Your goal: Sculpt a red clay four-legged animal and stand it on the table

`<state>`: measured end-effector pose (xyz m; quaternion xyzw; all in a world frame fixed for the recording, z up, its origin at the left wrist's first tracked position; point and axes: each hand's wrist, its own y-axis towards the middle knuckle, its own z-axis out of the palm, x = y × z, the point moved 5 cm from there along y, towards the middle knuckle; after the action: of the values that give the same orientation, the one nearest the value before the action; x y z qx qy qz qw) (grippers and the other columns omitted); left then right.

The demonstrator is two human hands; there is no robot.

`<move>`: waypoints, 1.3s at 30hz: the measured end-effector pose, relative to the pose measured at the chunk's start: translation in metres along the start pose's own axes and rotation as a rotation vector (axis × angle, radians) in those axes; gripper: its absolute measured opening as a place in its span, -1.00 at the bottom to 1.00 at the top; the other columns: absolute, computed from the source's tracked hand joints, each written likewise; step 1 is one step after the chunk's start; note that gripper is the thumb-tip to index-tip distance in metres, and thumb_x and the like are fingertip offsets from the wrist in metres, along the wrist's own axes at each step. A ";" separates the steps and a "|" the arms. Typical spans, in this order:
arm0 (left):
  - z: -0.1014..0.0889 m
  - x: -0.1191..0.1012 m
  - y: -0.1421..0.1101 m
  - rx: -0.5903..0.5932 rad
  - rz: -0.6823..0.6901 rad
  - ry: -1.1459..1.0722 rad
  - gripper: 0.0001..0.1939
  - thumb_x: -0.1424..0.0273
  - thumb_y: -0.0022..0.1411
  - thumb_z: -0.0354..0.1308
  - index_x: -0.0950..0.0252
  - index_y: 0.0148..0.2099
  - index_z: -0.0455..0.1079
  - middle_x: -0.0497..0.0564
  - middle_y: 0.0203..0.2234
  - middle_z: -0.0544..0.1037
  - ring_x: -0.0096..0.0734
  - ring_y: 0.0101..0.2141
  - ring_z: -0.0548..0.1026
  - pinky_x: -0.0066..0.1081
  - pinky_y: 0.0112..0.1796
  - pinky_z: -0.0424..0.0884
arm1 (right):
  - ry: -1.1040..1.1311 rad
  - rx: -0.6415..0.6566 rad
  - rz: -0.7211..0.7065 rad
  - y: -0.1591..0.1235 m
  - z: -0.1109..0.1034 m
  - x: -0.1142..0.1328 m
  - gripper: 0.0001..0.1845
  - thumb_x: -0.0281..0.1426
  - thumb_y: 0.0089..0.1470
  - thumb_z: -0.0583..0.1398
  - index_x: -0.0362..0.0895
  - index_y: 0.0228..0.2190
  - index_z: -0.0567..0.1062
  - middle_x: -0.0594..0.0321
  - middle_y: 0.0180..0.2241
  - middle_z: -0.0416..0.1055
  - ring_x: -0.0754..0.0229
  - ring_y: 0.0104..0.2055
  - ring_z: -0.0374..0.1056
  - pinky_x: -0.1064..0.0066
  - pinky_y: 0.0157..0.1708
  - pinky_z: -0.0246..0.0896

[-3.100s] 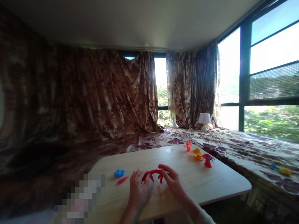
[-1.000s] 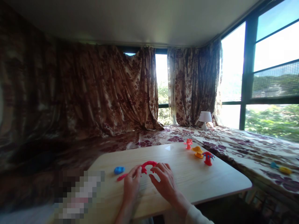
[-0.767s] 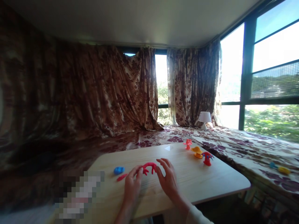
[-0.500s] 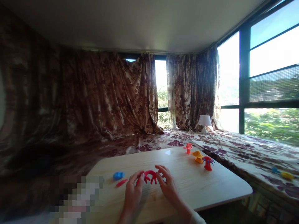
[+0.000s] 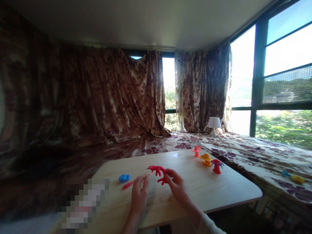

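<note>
Pinched at its right end, a curved red clay piece (image 5: pixel 159 169) with several short prongs hangs above the table in my right hand (image 5: pixel 177 184). Its free end points left. My left hand (image 5: pixel 139 191) is just below and left of that end, apart from it, with the fingers loosely bent and nothing visible in them. Left of this hand, a thin red clay strip (image 5: pixel 126 185) lies on the table, partly close to my fingers. Behind the strip sits a blue clay lump (image 5: pixel 124 178).
On the far right of the wooden table (image 5: pixel 219 195) stand a pink-red figure (image 5: pixel 196 151), a yellow figure (image 5: pixel 206 159) and a red figure with blue spikes (image 5: pixel 216 166). Flowered cloth surrounds the table, with a white lamp (image 5: pixel 214 124) and a blue-and-yellow object (image 5: pixel 296 178) on it.
My left hand has let go of the red clay piece and lowered slightly. The piece's left end has swung up, held by my right hand alone. The view has shifted slightly.
</note>
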<state>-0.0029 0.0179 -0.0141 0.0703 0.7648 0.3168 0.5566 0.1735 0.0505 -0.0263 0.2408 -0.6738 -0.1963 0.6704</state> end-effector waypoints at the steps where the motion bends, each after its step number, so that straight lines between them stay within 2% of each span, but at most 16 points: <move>1: 0.002 0.001 0.000 0.014 0.024 0.022 -0.65 0.10 0.23 0.07 0.31 -0.26 0.44 0.01 -0.31 0.55 -0.30 -0.19 0.48 -0.11 -0.05 0.31 | 0.025 -0.007 0.002 0.000 0.000 0.000 -0.78 -0.31 0.22 0.16 -0.20 -0.19 0.44 0.25 -0.29 0.46 0.23 -0.33 0.44 0.31 -0.33 0.41; 6: 0.013 -0.007 -0.004 0.130 0.111 0.072 -0.72 0.17 0.24 0.11 0.29 -0.32 0.45 -0.04 -0.37 0.54 -0.34 -0.23 0.48 -0.16 -0.09 0.33 | 0.105 -0.024 0.010 -0.001 0.000 0.004 -0.80 -0.31 0.21 0.18 -0.20 -0.22 0.45 0.27 -0.32 0.45 0.23 -0.33 0.43 0.31 -0.33 0.40; 11: 0.014 -0.022 -0.009 0.189 0.122 0.027 -0.78 0.25 0.20 0.12 0.27 -0.31 0.50 0.00 -0.36 0.57 -0.28 -0.22 0.48 -0.16 -0.09 0.32 | 0.160 -0.004 0.037 -0.003 0.003 0.006 -0.81 -0.32 0.21 0.18 -0.20 -0.22 0.45 0.27 -0.31 0.46 0.24 -0.34 0.43 0.32 -0.33 0.39; 16: 0.013 -0.028 -0.009 0.195 0.075 -0.027 -0.80 0.25 0.12 0.13 0.20 -0.32 0.54 0.06 -0.33 0.59 -0.16 -0.18 0.47 -0.18 -0.06 0.33 | 0.211 0.015 0.077 -0.003 0.005 0.009 -0.80 -0.30 0.20 0.19 -0.21 -0.25 0.46 0.29 -0.35 0.46 0.27 -0.40 0.42 0.34 -0.36 0.39; 23: 0.012 -0.024 -0.007 0.151 -0.049 -0.124 -0.72 0.18 0.01 0.21 0.26 -0.32 0.57 0.10 -0.33 0.61 -0.12 -0.21 0.54 -0.20 -0.09 0.40 | 0.285 -0.014 0.112 -0.003 0.007 0.016 -0.56 -0.03 -0.09 0.32 -0.17 -0.38 0.54 0.24 -0.49 0.52 0.20 -0.50 0.42 0.37 -0.47 0.35; 27: 0.016 -0.017 -0.005 0.157 -0.112 -0.215 -0.62 0.10 -0.07 0.26 0.29 -0.31 0.59 0.10 -0.38 0.64 -0.15 -0.29 0.57 -0.26 -0.17 0.46 | 0.311 -0.051 0.116 -0.003 0.009 0.016 -0.55 -0.01 -0.15 0.34 -0.15 -0.41 0.55 0.23 -0.50 0.52 0.20 -0.51 0.41 0.37 -0.48 0.33; 32: 0.021 -0.011 -0.004 0.180 -0.149 -0.324 -0.47 -0.04 -0.15 0.29 0.31 -0.29 0.60 0.06 -0.55 0.62 -0.22 -0.42 0.56 -0.34 -0.29 0.48 | 0.320 -0.060 0.111 -0.002 0.012 0.015 -0.53 0.02 -0.16 0.33 -0.16 -0.44 0.55 0.24 -0.57 0.49 0.23 -0.57 0.36 0.39 -0.53 0.27; 39: 0.024 -0.010 -0.005 0.208 -0.188 -0.361 -0.48 -0.04 -0.16 0.30 0.30 -0.30 0.61 0.04 -0.52 0.61 -0.23 -0.38 0.53 -0.35 -0.26 0.46 | 0.346 -0.047 0.139 -0.003 0.011 0.021 -0.53 0.00 -0.20 0.36 -0.16 -0.45 0.55 0.24 -0.56 0.49 0.23 -0.54 0.37 0.40 -0.50 0.26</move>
<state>0.0231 0.0194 -0.0129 0.1112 0.6846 0.1651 0.7013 0.1629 0.0355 -0.0113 0.2083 -0.5585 -0.1207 0.7938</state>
